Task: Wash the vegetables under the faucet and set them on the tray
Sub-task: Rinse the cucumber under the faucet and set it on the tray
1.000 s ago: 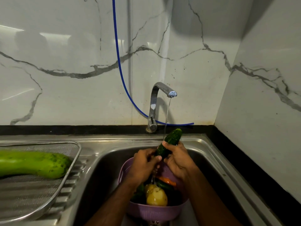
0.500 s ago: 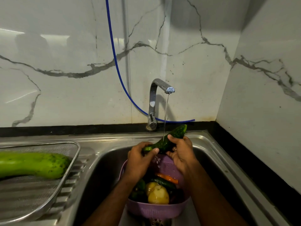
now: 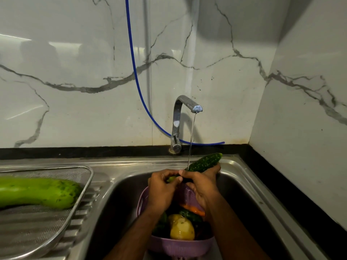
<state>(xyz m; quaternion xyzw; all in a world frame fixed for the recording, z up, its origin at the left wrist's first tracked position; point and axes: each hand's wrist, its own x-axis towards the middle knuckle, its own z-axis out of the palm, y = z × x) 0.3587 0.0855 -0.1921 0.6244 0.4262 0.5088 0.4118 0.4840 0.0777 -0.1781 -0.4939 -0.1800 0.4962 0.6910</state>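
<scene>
Water from faucet strikes bitter gourd, grasped at its ends by left hand and right hand above purple colander; tray sits left

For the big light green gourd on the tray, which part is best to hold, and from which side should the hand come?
Probably the thick rounded end of the light green gourd, which lies toward the sink. It rests lengthwise on the mesh tray with its top bare, so a hand can come from above and wrap across its width. Its other end runs out of view.
</scene>
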